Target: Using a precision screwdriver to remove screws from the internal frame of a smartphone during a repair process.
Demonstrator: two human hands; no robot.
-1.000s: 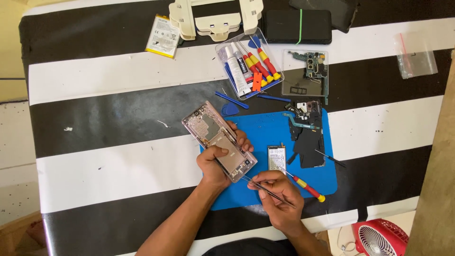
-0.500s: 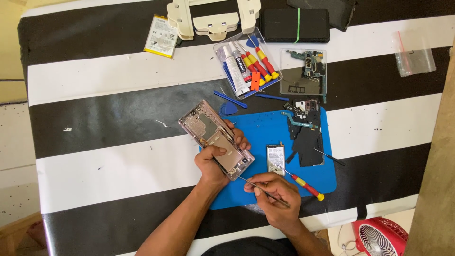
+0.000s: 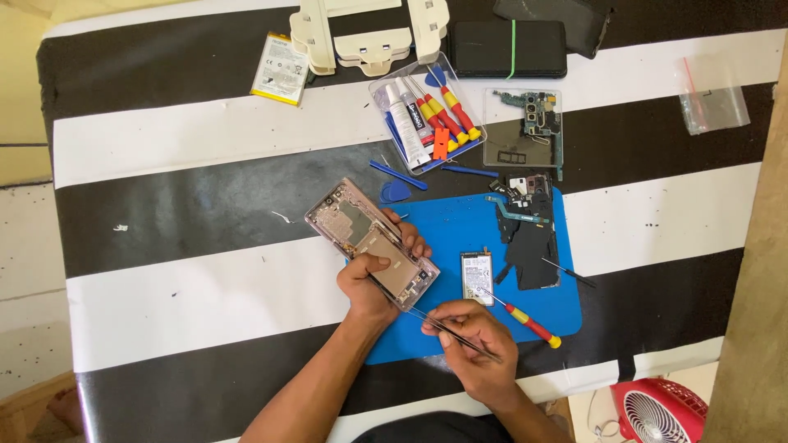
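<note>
An opened phone frame (image 3: 371,243) is found at the centre of the frame, overlapping the left edge of a work mat (image 3: 476,279). On the mat, a small battery (image 3: 477,277) is placed right of the phone frame, with loose parts (image 3: 529,238) further right. A tool tray (image 3: 425,123) is set above the mat. A fan (image 3: 661,410) is seen at the lower right.
</note>
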